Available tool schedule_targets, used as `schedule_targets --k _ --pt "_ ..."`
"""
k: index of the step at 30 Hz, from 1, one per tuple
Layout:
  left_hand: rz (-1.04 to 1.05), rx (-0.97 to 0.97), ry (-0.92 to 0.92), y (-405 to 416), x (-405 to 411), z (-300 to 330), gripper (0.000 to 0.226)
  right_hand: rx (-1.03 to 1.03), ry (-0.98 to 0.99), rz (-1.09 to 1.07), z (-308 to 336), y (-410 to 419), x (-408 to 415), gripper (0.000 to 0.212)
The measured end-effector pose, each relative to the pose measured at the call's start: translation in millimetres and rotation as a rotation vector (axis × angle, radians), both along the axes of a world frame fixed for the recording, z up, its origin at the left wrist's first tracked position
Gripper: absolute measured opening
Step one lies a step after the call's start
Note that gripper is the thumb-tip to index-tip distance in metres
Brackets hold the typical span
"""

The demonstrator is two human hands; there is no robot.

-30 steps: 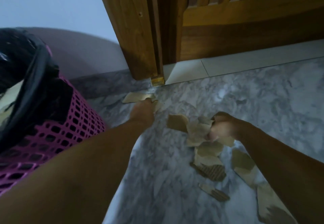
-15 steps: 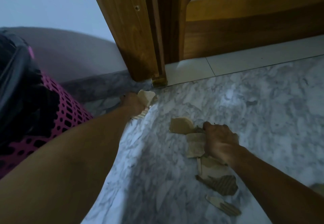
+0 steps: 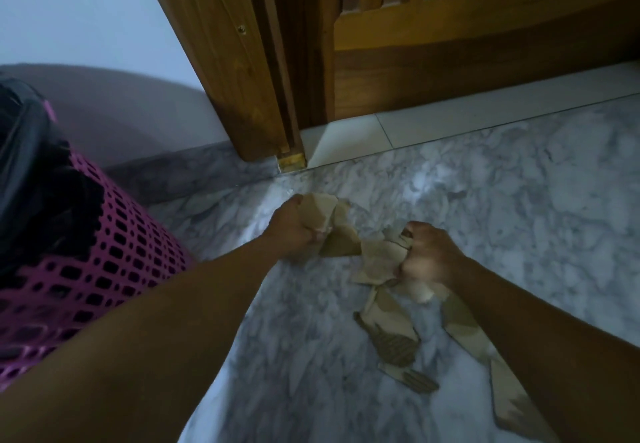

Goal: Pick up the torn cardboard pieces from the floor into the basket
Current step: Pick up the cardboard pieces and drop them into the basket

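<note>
Both hands clutch crumpled, jagged brown cardboard pieces low over the grey veined marble floor: left hand (image 3: 294, 231) fisted on one wad (image 3: 320, 212), right hand (image 3: 427, 257) on another (image 3: 379, 259). Corrugated scraps (image 3: 394, 342) lie flat below; the pink perforated plastic basket (image 3: 104, 262), black-lined, stands left.

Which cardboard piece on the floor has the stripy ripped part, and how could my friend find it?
Start at the right forearm and look just left of it on the marble floor. The ridged scrap lies there flat and untouched. Its dark corrugated ribs show, unlike the smooth tan pieces above.
</note>
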State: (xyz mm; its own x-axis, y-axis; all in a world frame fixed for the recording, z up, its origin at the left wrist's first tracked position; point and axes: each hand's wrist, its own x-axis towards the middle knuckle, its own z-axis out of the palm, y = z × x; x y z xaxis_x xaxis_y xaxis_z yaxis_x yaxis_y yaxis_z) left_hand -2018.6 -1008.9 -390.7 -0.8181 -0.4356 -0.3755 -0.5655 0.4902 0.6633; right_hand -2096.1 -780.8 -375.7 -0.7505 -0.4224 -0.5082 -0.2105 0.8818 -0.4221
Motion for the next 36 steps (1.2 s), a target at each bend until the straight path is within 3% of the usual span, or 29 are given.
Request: schedule_targets --k 4,7,9,11,14,17,22,24,27,30,33,36 --pt "-0.119 -0.006 -0.103 29.3 -13.8 0.0 0.048 -0.011 0.019 -0.090 14.1 23.4 -17.4 0.066" --pt "-0.164 -0.161 -0.158 45.4 -19.4 -2.5 0.077 -0.062 -0.049 -0.174 20.0 37.4 -21.9 0.075" --pt "-0.159 -0.158 -0.197 52.4 -16.8 -5.2 0.083 -0.092 -0.173 -0.143 21.9 40.1 -11.0 0.079" --pt "-0.162 -0.201 -0.194 53.8 -11.1 -10.7 0.076 -0.058 -0.222 -0.028 16.5 35.5 9.4 0.059" --pt "-0.206 -0.283 -0.088 59.2 -4.3 -12.0 0.049 -0.019 -0.192 0.085 -5.0 28.3 42.9 0.027" --pt "-0.207 -0.303 -0.047 59.4 1.1 -4.8 0.030 0.073 -0.060 0.140 -23.6 22.6 66.8 0.039" --pt "-0.203 -0.230 -0.032 57.9 9.6 11.0 0.026 0.104 0.010 0.073 -27.8 17.5 85.7 0.047" --pt "-0.199 -0.212 -0.012 57.8 15.9 27.4 0.031 0.067 -0.023 0.054 -18.9 18.8 87.0 0.039" --pt "-0.194 -0.138 0.010 50.8 17.2 61.9 0.058 0.009 -0.066 0.023 -0.9 21.3 80.5 0.031" --pt "-0.140 -0.140 0.027 35.2 15.2 104.5 0.027 -0.031 -0.102 -0.065 35.0 19.1 72.5 0.043" --pt "-0.163 -0.332 0.012 22.6 16.9 153.9 0.037 -0.089 -0.103 -0.096 80.9 12.7 62.3 0.068" --pt "-0.208 -0.474 -0.026 15.8 28.2 206.3 0.034 -0.102 -0.043 -0.041 132.4 1.4 58.4 0.054"
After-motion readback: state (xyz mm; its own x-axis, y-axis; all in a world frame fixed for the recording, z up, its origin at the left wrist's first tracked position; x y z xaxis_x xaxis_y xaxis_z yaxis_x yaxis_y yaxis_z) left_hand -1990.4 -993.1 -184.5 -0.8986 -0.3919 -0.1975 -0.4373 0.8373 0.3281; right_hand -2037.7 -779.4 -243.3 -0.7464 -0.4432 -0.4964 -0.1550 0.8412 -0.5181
